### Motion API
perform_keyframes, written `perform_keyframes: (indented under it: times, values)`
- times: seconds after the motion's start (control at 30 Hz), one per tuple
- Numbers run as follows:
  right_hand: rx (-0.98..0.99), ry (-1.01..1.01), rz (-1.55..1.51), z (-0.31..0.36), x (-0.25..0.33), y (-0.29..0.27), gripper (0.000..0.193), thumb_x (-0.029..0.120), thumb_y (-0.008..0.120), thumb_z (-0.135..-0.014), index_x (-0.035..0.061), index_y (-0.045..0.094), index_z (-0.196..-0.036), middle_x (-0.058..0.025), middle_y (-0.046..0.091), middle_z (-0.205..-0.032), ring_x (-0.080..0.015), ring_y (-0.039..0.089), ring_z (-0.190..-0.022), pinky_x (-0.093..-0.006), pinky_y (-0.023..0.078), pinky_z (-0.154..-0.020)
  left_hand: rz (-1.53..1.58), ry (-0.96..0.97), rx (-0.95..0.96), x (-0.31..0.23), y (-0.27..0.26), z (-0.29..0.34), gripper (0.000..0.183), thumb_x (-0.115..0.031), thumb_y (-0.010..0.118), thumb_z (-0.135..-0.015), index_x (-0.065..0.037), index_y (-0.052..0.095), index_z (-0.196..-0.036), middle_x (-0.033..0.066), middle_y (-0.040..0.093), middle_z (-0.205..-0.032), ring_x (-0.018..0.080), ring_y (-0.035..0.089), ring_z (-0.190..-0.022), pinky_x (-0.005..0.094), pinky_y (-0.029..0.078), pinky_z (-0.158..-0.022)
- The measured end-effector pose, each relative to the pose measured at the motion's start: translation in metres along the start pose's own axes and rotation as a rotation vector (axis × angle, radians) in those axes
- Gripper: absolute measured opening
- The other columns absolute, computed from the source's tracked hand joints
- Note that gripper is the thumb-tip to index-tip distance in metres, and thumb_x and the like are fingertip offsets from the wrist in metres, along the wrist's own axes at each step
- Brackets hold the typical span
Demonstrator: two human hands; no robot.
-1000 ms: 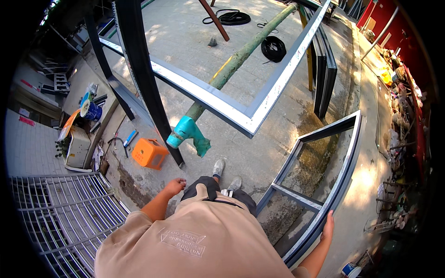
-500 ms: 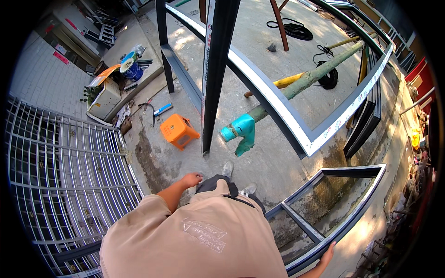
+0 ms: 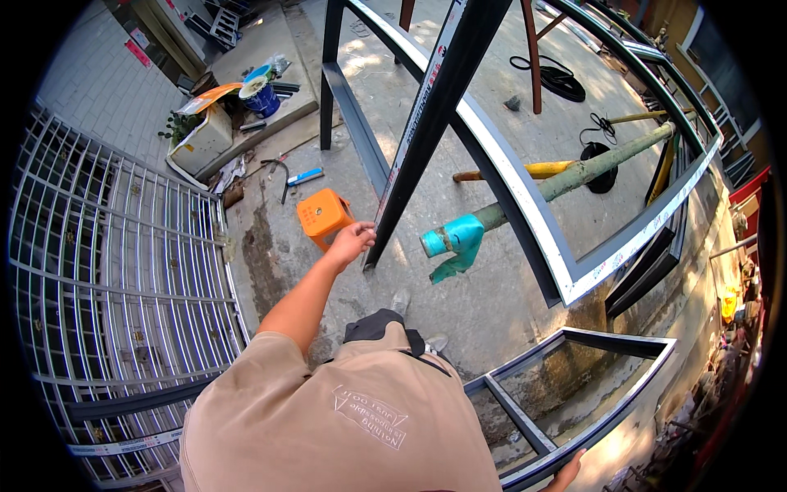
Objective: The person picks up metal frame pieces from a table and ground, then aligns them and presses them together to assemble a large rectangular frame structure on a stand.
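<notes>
A large dark metal frame (image 3: 525, 205) with a pale inner edge stands tilted over the concrete floor (image 3: 492, 303) and serves as the landmark here. To its left, a wide white barred grille (image 3: 106, 271) lies flat on the ground. Below the big frame, a smaller dark frame (image 3: 574, 394) lies on the floor, and the right hand (image 3: 564, 474) grips its lower rail, fingers curled round the edge. A green pole (image 3: 590, 168) with a teal fitting (image 3: 455, 240) at its end pokes through the large frame's opening. The left hand (image 3: 351, 242) reaches up to the frame's slanting dark upright (image 3: 426, 123), fingers loosely spread and just beside its foot; whether they touch it cannot be told. An orange plastic stool (image 3: 322, 215) sits just left of that hand.
</notes>
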State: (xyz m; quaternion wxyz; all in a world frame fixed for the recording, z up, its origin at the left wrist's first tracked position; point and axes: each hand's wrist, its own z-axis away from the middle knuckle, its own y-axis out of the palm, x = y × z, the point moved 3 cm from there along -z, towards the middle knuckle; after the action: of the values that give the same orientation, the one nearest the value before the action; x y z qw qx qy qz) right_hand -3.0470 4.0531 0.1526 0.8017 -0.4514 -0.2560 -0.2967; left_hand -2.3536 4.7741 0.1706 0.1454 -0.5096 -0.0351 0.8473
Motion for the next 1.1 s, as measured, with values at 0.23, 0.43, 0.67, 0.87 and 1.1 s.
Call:
perform_keyframes:
  times: [0.23, 0.43, 0.67, 0.87, 1.1]
  values:
    - [-0.074, 0.038, 0.071, 0.014, 0.015, 0.007, 0.084, 0.073, 0.052, -0.102, -0.0074, 0.069, -0.122, -0.0146, 0.073, -0.112, -0.0251, 0.068, -0.097, -0.0404, 0.055, -0.087, 0.039, 0.347, -0.068, -0.137, -0.015, -0.051, 0.056, -0.028, 0.068, -0.103, -0.002, 0.053, -0.15, 0.0127, 0.066, -0.133, 0.0192, 0.064, -0.116, 0.0335, 0.053, -0.099]
    - [-0.112, -0.027, 0.122, 0.055, 0.004, 0.019, 0.082, 0.069, 0.051, -0.104, -0.0086, 0.069, -0.125, -0.0179, 0.074, -0.12, -0.0276, 0.07, -0.105, -0.0402, 0.054, -0.097, -0.287, 0.619, -0.294, -0.223, 0.005, -0.078, 0.09, -0.044, 0.085, -0.086, -0.001, 0.046, -0.155, 0.027, 0.057, -0.144, 0.0372, 0.057, -0.135, 0.0456, 0.046, -0.114]
    - [-0.409, 0.162, 0.424, 0.115, 0.049, 0.031, 0.102, 0.08, 0.052, -0.094, -0.0069, 0.055, -0.147, -0.033, 0.06, -0.144, -0.0437, 0.056, -0.138, -0.0468, 0.041, -0.117, -0.097, 0.755, -0.122, -0.256, 0.019, -0.116, 0.071, -0.033, 0.079, -0.097, 0.004, 0.049, -0.149, 0.0151, 0.071, -0.126, 0.0202, 0.068, -0.111, 0.0322, 0.05, -0.101]
    - [-0.493, 0.214, 0.438, 0.152, 0.067, 0.045, 0.099, 0.077, 0.057, -0.093, -0.0034, 0.054, -0.149, -0.0333, 0.058, -0.146, -0.0455, 0.054, -0.139, -0.0496, 0.042, -0.117, -0.418, 0.744, -0.129, -0.264, 0.026, -0.133, 0.056, -0.049, 0.068, -0.102, 0.001, 0.065, -0.128, 0.0167, 0.075, -0.115, 0.0265, 0.069, -0.102, 0.0356, 0.051, -0.094]
    - [-0.728, -0.018, 0.746, 0.157, 0.087, 0.053, 0.089, 0.073, 0.055, -0.097, -0.0036, 0.063, -0.14, -0.0305, 0.063, -0.14, -0.0443, 0.053, -0.138, -0.0528, 0.039, -0.117, -0.466, 0.847, -0.283, -0.264, 0.019, -0.089, 0.044, -0.038, 0.068, -0.102, 0.002, 0.065, -0.118, 0.0238, 0.073, -0.103, 0.04, 0.07, -0.096, 0.0452, 0.052, -0.088]
